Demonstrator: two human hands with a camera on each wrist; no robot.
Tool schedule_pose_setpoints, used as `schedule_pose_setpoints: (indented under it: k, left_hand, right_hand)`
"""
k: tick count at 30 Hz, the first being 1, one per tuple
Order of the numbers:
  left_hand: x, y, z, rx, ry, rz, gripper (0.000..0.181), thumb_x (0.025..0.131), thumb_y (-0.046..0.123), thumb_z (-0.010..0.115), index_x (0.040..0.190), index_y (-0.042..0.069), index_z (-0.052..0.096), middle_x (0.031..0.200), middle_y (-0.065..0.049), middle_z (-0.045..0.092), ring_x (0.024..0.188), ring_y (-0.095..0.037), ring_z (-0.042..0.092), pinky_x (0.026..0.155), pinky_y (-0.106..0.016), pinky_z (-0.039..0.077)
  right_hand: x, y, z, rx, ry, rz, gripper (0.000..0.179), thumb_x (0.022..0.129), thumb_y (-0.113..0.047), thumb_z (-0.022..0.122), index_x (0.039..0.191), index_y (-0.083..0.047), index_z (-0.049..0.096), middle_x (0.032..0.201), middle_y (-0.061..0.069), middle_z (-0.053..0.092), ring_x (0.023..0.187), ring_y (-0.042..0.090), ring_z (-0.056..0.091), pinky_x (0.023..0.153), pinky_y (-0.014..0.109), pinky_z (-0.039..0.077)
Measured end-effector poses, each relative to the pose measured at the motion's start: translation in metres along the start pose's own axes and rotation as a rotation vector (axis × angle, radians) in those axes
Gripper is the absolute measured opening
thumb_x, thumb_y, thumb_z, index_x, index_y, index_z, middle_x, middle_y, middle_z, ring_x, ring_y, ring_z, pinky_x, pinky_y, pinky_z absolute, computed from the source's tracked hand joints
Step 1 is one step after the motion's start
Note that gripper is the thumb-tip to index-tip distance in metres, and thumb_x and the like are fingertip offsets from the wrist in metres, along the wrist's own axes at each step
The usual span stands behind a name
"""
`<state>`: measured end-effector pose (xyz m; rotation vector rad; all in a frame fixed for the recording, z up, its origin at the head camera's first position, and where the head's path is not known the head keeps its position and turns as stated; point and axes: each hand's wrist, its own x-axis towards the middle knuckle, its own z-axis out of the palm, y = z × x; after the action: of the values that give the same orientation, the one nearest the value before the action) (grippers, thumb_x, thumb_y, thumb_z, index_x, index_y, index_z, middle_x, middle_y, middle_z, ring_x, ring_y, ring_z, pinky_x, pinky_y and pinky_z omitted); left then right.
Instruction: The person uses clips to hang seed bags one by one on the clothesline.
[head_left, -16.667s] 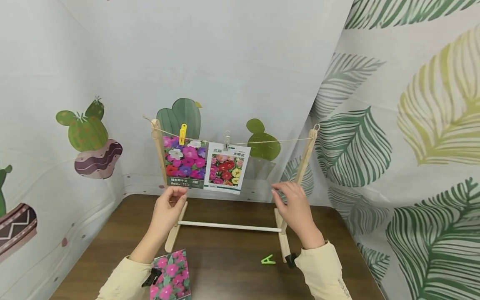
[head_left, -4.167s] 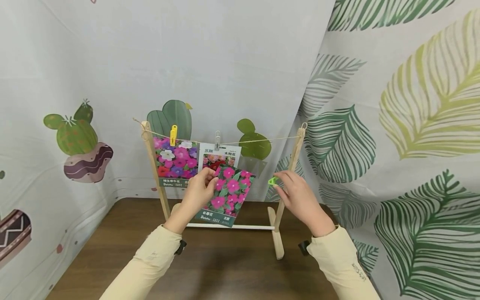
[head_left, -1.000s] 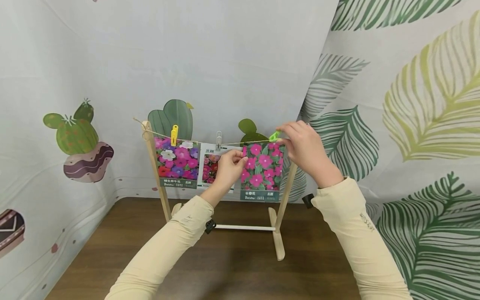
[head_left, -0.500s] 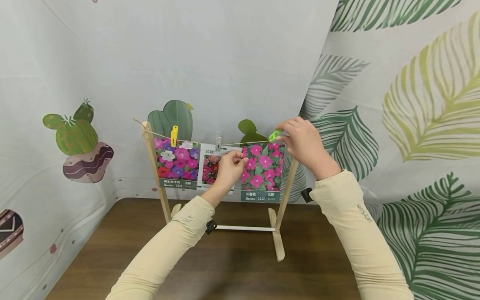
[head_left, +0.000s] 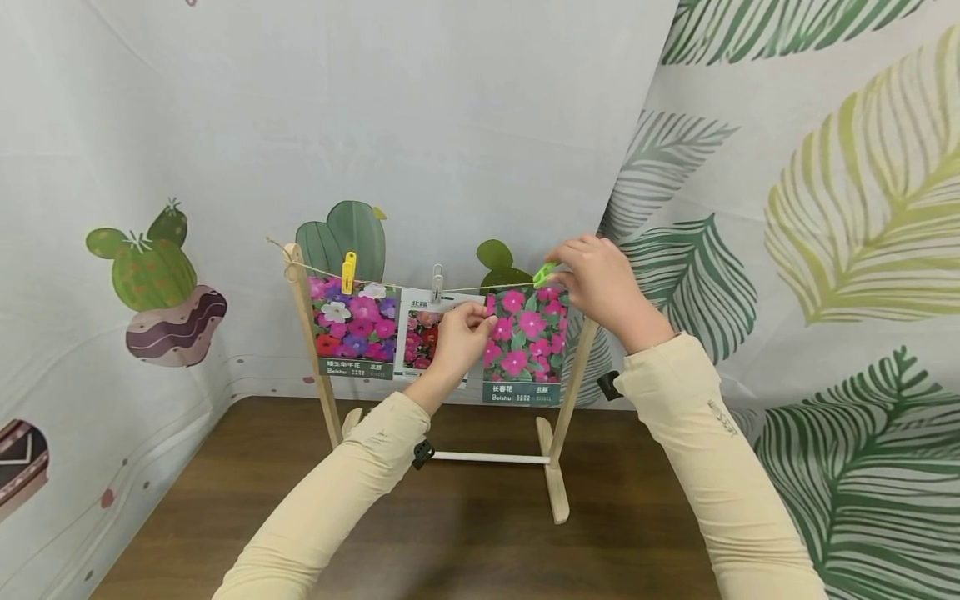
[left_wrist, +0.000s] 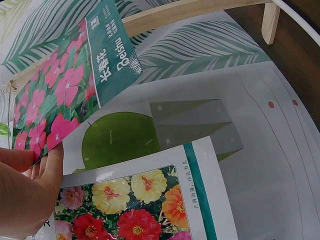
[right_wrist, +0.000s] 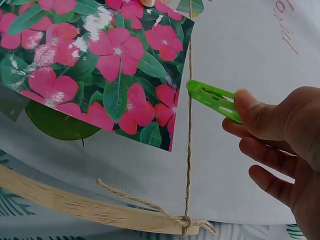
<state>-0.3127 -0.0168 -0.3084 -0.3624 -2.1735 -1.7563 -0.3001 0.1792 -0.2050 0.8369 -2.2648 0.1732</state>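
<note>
My left hand [head_left: 459, 337] pinches the left edge of a seed packet with pink flowers [head_left: 523, 346], holding it upright just under the twine [right_wrist: 189, 165] at the rack's right side. In the left wrist view, thumb and fingers grip that packet [left_wrist: 60, 95] near its upper corner. Between thumb and forefinger, my right hand [head_left: 602, 279] pinches a green clothespin [right_wrist: 215, 102], its tip right at the twine beside the packet's top edge. Two other packets hang to the left: a purple-pink one [head_left: 356, 321] under a yellow clothespin [head_left: 348, 272], and a white-bordered one [left_wrist: 135, 205] under a clear clip [head_left: 437, 283], partly behind my left hand.
A wooden rack holds the twine between a left post [head_left: 315, 358] and a right post [head_left: 577, 375]. A white crossbar [head_left: 487, 457] joins them low down. The rack stands on a brown table [head_left: 480, 533], in front of printed cloth [head_left: 480, 125].
The pink packet and green clothespin, earlier lying on the table, were picked up and brought to the twine's right part. In the last second the clothespin has shifted slightly left; the left hand stays put.
</note>
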Motion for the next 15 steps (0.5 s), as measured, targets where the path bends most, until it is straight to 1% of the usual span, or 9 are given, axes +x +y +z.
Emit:
schedule_pose_setpoints:
  k: [2,9,15]
  left_hand:
    - [0.0004,-0.0002,-0.0001,0.001,0.002,-0.002,0.01,0.092,0.005,0.063,0.095,-0.005,0.063,0.088,-0.018,0.07,0.076,-0.023,0.066,0.064,-0.025,0.051]
    - [0.0012,0.0003,-0.001,0.011,0.001,-0.013,0.011,0.093,0.007,0.063,0.097,-0.003,0.063,0.089,-0.016,0.07,0.078,-0.023,0.066,0.065,-0.025,0.051]
    - [0.001,0.0011,-0.0011,0.009,0.002,-0.009,0.011,0.093,0.007,0.062,0.097,-0.003,0.063,0.089,-0.016,0.07,0.079,-0.024,0.067,0.066,-0.026,0.051]
  right_hand:
    - [0.0013,-0.0006,0.0,0.001,-0.019,0.005,0.021,0.085,-0.006,0.072,0.104,-0.001,0.069,0.104,0.013,0.07,0.097,0.032,0.059,0.089,0.046,0.044]
    - [0.0037,-0.0004,0.0015,-0.005,-0.043,0.007,0.021,0.083,-0.007,0.073,0.104,-0.003,0.07,0.103,0.012,0.07,0.091,0.03,0.058,0.079,0.045,0.045]
    - [0.0051,-0.0017,0.0008,-0.004,-0.071,0.024,0.021,0.084,-0.006,0.073,0.105,-0.003,0.07,0.105,0.012,0.07,0.093,0.03,0.058,0.081,0.045,0.045]
